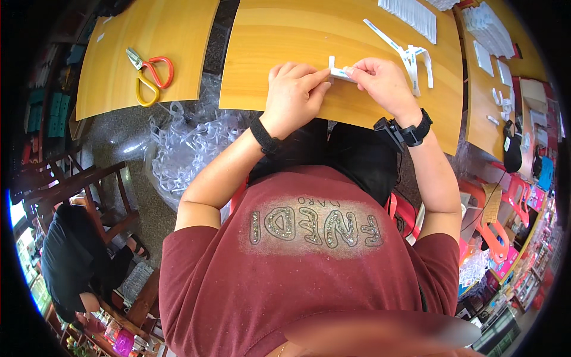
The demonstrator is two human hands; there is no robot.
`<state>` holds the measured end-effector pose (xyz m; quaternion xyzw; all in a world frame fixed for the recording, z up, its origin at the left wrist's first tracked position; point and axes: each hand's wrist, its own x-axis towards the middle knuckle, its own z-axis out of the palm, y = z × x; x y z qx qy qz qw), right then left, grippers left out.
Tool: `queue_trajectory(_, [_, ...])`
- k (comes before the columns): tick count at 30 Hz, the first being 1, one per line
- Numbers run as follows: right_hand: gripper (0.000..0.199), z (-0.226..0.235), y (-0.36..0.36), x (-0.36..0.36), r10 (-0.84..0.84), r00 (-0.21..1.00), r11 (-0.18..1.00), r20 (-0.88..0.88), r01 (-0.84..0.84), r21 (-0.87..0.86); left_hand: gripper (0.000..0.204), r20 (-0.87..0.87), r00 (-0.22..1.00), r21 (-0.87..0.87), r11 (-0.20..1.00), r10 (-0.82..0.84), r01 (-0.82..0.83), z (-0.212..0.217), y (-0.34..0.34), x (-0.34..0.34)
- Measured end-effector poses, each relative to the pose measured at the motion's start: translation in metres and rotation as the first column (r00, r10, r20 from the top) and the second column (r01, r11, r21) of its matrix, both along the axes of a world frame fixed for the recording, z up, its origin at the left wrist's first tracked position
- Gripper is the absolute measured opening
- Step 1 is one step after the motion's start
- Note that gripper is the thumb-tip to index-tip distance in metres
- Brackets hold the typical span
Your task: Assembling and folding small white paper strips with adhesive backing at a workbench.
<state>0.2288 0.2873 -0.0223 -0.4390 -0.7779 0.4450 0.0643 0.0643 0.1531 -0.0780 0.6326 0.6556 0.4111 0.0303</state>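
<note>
Far left: a person in black (71, 262) is sitting among dark wooden chairs (89, 190), well apart from the work.

Left wooden tabletop (113, 83): a pair of scissors with one red and one yellow handle loop (148, 74) is lying alone, blades pointing up and left, well away from both hands.

Below the gap between the tables: a heap of clear plastic packaging (184, 149) is spilling over the floor. Cannot tell whether a bag or bin is holding it.

Centre wooden tabletop (285, 35): the left hand (294, 92) is closing thumb and fingers on the left end of a small white paper strip piece (339, 71). A black band (264, 138) is sitting on that wrist.

The strip is lying between the two hands, just above the near table edge, long axis running left to right, with a short upright tab at its left end. Both hands are equally near; each is pinching one end.

The right hand (383, 83) is pinching the right end, fingertips (351, 72) almost meeting those of the left hand. Hands together, both clamped on the strip. A black strap with a small black device (401, 132) is riding on the right wrist.

Just right of the right hand: a loose tangle of white paper strips (413, 59) is lying on the table, near but not touching the hand. Above it, a fanned row of white slips (410, 15).

Right wooden tabletop (485, 107): more stacked white slips (488, 30) and scattered pieces. No container seen on any table.
</note>
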Motion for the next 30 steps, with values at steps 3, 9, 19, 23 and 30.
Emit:
queue_trajectory(3, [0.033,-0.003,0.000,0.000,-0.007,1.000,1.000,0.011,0.007,0.027,0.020,0.008,1.000,-0.021,1.000,-0.001,0.001,-0.002,0.001,0.000])
queue_trajectory(9, [0.031,-0.005,-0.006,0.001,-0.003,1.000,0.994,0.007,0.002,0.111,0.018,0.091,0.995,-0.097,0.995,0.032,-0.023,0.008,0.009,0.005])
queue_trajectory(19, [0.021,0.014,0.026,0.053,-0.012,0.992,0.980,-0.129,-0.013,-0.196,0.014,0.065,0.998,-0.106,0.994,-0.013,0.020,0.004,0.021,0.002])
queue_trajectory(23, [0.018,0.010,0.026,0.066,-0.050,0.993,0.982,-0.105,0.030,-0.187,0.014,0.054,0.999,-0.067,0.998,-0.008,0.012,0.000,0.022,0.000])
queue_trajectory(30, [0.017,0.002,0.023,0.066,-0.082,0.991,0.989,-0.102,0.068,-0.134,0.016,0.016,1.000,-0.048,0.999,-0.012,0.013,-0.004,0.024,-0.001])
